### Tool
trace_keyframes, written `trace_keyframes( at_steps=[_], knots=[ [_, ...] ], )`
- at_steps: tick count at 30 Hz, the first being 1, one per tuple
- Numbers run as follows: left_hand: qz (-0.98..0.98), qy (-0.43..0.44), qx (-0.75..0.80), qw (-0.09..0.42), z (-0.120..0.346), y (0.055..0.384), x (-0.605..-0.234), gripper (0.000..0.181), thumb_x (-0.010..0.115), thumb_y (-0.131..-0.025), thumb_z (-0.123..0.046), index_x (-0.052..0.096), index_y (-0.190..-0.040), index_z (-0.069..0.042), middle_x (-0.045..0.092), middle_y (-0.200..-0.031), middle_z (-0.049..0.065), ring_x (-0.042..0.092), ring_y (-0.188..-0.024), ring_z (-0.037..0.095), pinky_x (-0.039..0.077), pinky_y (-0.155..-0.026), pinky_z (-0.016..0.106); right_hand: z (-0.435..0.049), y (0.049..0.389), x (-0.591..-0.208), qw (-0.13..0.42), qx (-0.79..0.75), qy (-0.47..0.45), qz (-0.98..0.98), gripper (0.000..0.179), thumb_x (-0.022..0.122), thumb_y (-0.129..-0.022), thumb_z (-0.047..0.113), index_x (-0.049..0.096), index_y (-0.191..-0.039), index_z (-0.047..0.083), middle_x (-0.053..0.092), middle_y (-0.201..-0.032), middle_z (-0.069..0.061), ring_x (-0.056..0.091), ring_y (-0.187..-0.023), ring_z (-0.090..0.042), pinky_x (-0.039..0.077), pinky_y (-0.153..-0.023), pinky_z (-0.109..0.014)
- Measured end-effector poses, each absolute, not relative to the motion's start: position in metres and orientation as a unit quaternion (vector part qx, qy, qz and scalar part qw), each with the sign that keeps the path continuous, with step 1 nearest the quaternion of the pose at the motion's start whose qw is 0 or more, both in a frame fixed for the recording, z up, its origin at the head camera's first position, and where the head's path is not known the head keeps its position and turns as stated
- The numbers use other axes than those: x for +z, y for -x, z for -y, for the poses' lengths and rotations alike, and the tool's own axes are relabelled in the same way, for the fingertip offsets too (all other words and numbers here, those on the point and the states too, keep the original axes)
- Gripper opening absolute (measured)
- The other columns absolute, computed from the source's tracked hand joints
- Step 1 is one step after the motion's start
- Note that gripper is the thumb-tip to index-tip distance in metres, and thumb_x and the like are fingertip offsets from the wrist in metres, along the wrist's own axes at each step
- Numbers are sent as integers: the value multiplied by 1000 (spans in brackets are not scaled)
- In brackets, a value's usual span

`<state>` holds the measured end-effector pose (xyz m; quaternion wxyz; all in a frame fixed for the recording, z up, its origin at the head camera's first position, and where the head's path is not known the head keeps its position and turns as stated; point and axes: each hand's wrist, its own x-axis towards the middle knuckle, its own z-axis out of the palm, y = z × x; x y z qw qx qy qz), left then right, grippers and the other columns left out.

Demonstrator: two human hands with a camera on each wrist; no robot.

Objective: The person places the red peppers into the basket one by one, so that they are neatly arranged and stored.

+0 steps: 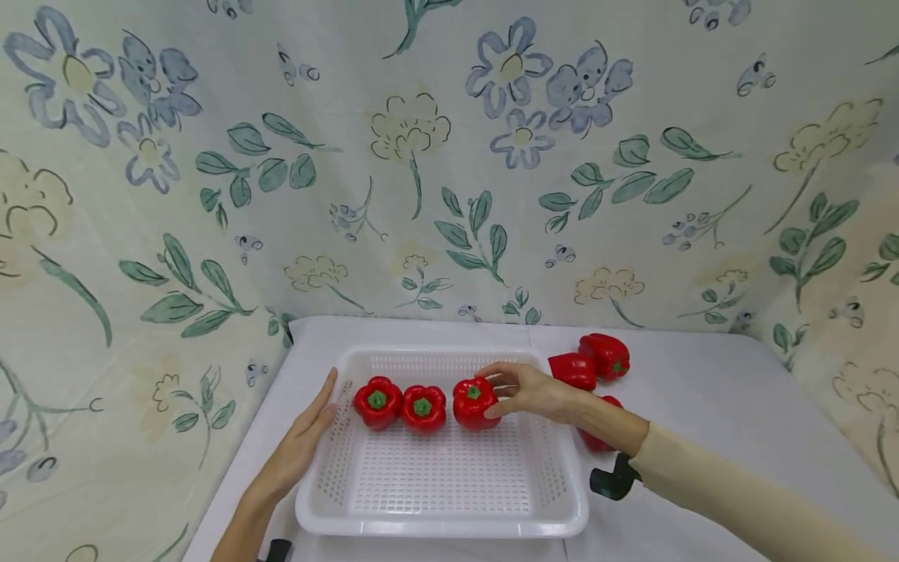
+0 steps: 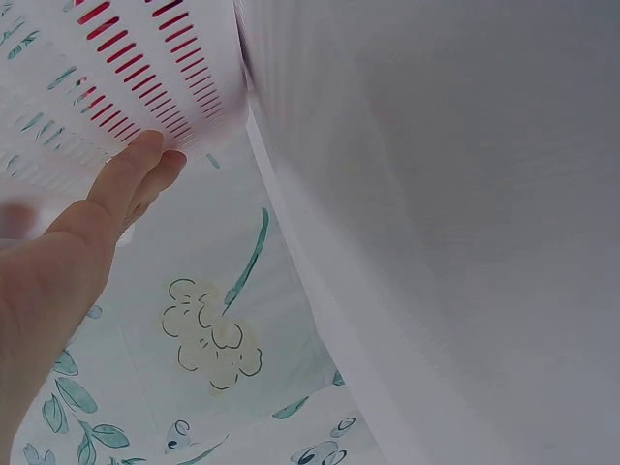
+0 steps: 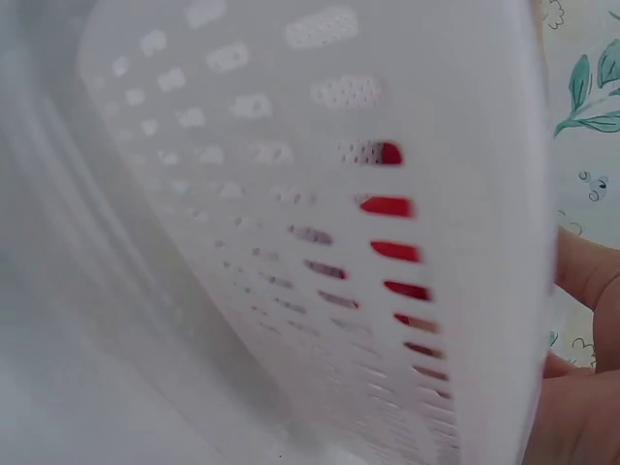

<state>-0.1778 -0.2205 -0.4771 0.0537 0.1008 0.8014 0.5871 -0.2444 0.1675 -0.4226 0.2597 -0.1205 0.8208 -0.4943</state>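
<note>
A white perforated plastic basket (image 1: 442,527) stands on the table. Inside, a red bell pepper (image 1: 379,412) and another bell pepper (image 1: 424,421) sit side by side toward the back left, green stems up. My right hand (image 1: 523,390) grips a third bell pepper (image 1: 469,406) just right of them, thumb in front and fingers behind. Along the outer left side, my left hand (image 1: 305,437) rests with fairly straight fingers. The left wrist view shows its fingertips at the slotted basket wall (image 2: 208,58). In the right wrist view the basket wall (image 3: 475,242) partly hides the right hand (image 3: 581,387).
Right of the basket, on the white table (image 1: 702,414), lie a red pepper (image 1: 572,370), a second pepper (image 1: 607,353) behind it and another red pepper (image 1: 595,442) partly covered by the right forearm. A floral cloth (image 1: 449,156) hangs behind the table.
</note>
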Motion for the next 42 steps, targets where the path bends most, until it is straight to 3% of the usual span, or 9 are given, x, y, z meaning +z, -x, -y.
trace_keyframes(
  at_steps=[10, 26, 37, 42],
  knots=[
    [-802, -98, 587, 56, 220, 178, -477, 60, 34, -113, -34, 9, -168, -30, 4, -176, 8, 3, -161, 45, 9, -122, 71, -169, 248, -420, 280, -487, 125, -818, 73, 85, -82, 17, 53, -147, 13, 57, -149, -15, 56, -137, -36, 57, -104, -53],
    [-804, -99, 582, 62, 220, 178, -477, 59, 32, -114, -36, 8, -168, -32, 4, -177, 5, 3, -162, 42, 8, -124, 70, -169, 259, -413, 320, -466, 118, -816, 72, 84, -83, 15, 51, -147, 18, 54, -151, -14, 58, -131, -31, 57, -102, -55],
    [-804, -111, 583, 49, 220, 177, -479, 60, 34, -114, -33, 8, -168, -29, 5, -176, 10, 10, -160, 47, 21, -120, 64, -164, 264, -413, 322, -457, 114, -821, 72, 85, -83, 15, 49, -145, 18, 55, -148, -15, 60, -128, -30, 59, -98, -52],
    [-798, -116, 590, 47, 221, 178, -479, 59, 33, -114, -31, 9, -168, -27, 5, -176, 9, 5, -161, 44, 10, -124, 69, -161, 263, -415, 317, -465, 103, -820, 73, 84, -83, 14, 48, -146, 18, 55, -149, -15, 59, -132, -32, 60, -98, -52]
  ],
)
